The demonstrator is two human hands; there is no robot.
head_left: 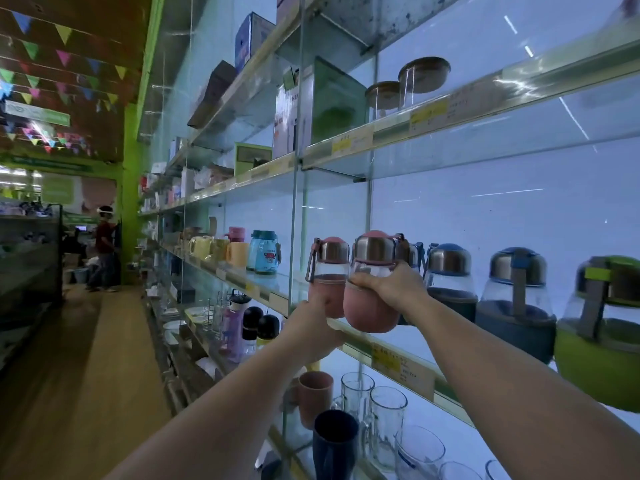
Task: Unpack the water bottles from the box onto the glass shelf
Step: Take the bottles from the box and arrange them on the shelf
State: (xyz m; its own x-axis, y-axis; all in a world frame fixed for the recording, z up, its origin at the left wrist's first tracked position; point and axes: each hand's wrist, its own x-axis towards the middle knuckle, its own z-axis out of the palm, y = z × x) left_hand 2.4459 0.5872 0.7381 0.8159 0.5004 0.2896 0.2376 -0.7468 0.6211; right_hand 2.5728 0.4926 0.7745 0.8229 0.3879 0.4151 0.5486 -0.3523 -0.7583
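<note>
At the front edge of the glass shelf (360, 337), the right hand (388, 289) grips a pink water bottle (370, 289) with fingers curled round its clear middle, holding it tilted just over the shelf lip, while the left hand (311, 327) reaches up to a second pink bottle (330, 275) standing on the shelf, its fingers wrapped round the pink base. Just beyond, to the right, stand two blue-sleeved bottles (450, 282) and a green one (602, 327); further left along the shelf are yellow mugs (204, 247).
</note>
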